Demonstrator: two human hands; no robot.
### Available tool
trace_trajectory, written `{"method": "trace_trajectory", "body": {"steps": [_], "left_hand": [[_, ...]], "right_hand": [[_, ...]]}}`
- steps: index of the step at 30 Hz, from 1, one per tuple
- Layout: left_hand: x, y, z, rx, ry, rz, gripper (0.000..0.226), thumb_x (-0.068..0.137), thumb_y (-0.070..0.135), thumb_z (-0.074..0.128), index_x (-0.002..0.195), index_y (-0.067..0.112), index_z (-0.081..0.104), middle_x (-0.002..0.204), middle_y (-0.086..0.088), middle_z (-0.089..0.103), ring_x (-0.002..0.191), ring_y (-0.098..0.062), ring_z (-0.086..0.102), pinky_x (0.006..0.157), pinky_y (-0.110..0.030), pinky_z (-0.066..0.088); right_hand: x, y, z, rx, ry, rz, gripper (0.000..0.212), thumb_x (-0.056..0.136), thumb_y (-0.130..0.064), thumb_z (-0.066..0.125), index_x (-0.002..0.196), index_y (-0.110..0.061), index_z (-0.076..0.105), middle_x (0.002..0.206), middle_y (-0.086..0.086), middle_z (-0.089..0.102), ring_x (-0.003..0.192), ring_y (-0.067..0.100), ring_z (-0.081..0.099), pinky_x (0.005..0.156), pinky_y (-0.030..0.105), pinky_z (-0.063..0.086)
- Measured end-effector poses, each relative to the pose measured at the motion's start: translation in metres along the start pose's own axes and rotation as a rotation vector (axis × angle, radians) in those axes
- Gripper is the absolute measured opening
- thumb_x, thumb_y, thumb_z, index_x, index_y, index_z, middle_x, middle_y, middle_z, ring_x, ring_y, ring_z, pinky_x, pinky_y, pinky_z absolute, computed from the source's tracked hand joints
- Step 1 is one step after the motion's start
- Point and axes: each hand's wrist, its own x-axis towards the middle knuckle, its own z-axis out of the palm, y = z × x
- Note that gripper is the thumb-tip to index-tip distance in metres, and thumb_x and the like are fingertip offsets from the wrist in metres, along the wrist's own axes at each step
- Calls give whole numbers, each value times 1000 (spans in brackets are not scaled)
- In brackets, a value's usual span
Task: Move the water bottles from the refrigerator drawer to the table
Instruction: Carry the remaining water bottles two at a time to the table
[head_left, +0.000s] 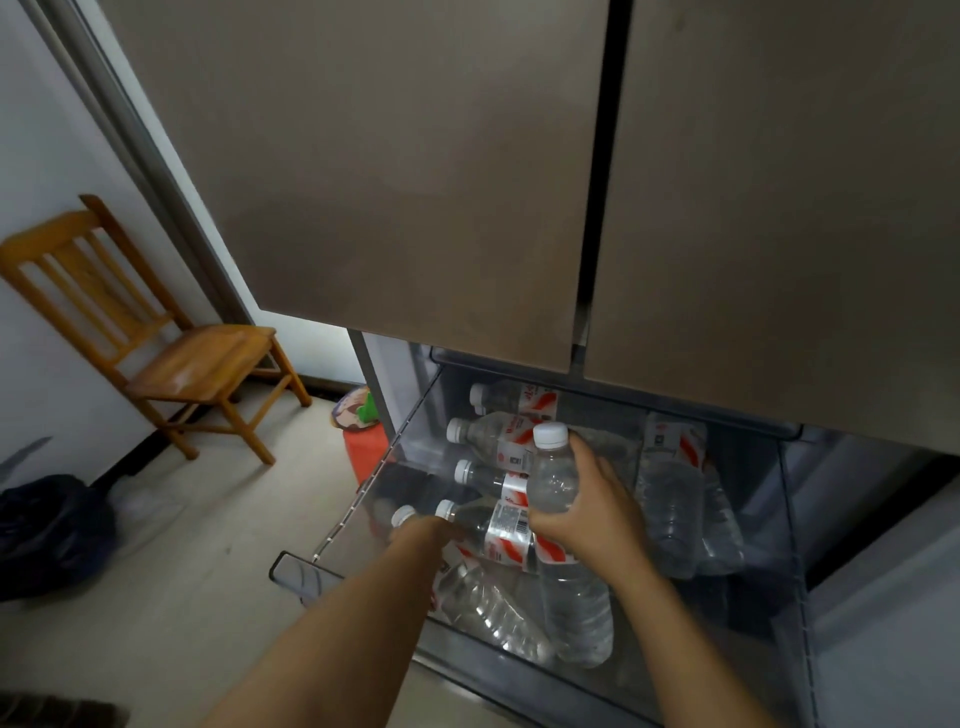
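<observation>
A dark bag (49, 530) slumps on the floor (197, 561) at far left, below a wooden chair (171, 353) set against the white wall. Just beside the refrigerator's left edge stands an orange container (366, 449) with a colourful item on top. Under the two closed upper doors (415, 182), the refrigerator drawer (410, 457) is pulled out, and clear water bottles (493, 441) with white caps and red-and-white labels lie on their sides in it, caps to the left, with more stacked at the drawer's right. A person's left hand (423, 535) reaches into the drawer's near left corner, against the necks of two lying bottles; its fingers are hidden, so whether they close on one cannot be told. To its right, the right hand (592, 512) grips the upright bottle (553, 475) around its body, fingers curled about it, the white cap pointing up above the lying bottles. The two hands are near each other but apart, both over the drawer. No table is in view; every bottle seen is in or over the drawer
</observation>
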Motion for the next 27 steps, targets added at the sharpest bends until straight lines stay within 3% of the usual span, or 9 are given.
{"method": "trace_trajectory", "body": {"steps": [1,5,8,10,13,18,22,25,27], "left_hand": [[-1,-3,0,-41,-9,-20,63,72,20,74,123,-1,44,109,-23,59,98,-36,59,88,-46,50],[5,-7,5,-189,38,-25,45,70,11,72,107,1,48,85,-22,58,74,-36,58,66,-47,52],[-4,-4,-2,-189,92,93,44,70,11,74,104,1,48,88,-22,61,80,-37,62,76,-50,53],[-13,0,-8,-243,101,257,44,68,7,74,104,5,48,90,-20,62,79,-34,64,75,-49,54],[-36,-6,-17,-168,126,613,62,67,5,76,118,14,42,106,-10,59,87,-25,62,66,-35,55],[-82,-26,-34,-14,211,1060,66,67,8,77,118,29,42,110,8,54,103,-11,53,85,-28,49],[-99,-33,-56,-261,296,1086,61,63,11,81,110,28,45,103,10,58,99,-11,58,83,-26,50],[-106,-34,-67,-393,350,1090,67,66,10,77,124,16,44,118,-5,57,110,-23,56,91,-46,49],[-114,-37,-74,-448,383,1124,68,67,10,76,126,16,43,122,-8,55,112,-25,55,92,-51,48]], "right_hand": [[0,-2,0,-12,0,-5,96,67,-47,71,142,-38,13,138,1,39,120,23,45,90,34,45],[2,-5,-2,-44,-6,14,95,67,-48,69,142,-38,11,138,2,38,120,25,45,91,35,45],[-1,-9,-2,-38,-23,-17,95,68,-47,70,143,-37,11,139,4,37,121,27,44,93,37,45],[-1,-10,1,-48,-48,-43,95,68,-45,70,143,-37,11,139,4,37,120,28,45,92,39,46],[-3,-12,4,-48,-56,-61,98,65,-43,72,142,-39,11,138,3,36,118,27,46,90,41,48],[-5,-9,7,25,-57,-45,101,63,-38,75,141,-42,11,137,3,38,118,25,47,91,42,49],[-11,-12,6,10,-75,-95,99,64,-37,76,141,-41,14,137,2,39,114,25,50,87,37,49],[-19,-15,6,8,-88,-156,98,65,-36,77,140,-43,15,140,-1,37,115,23,50,86,34,49],[-24,-20,5,88,-94,-166,99,65,-30,78,141,-42,16,142,-2,35,119,21,46,91,36,48]]}}
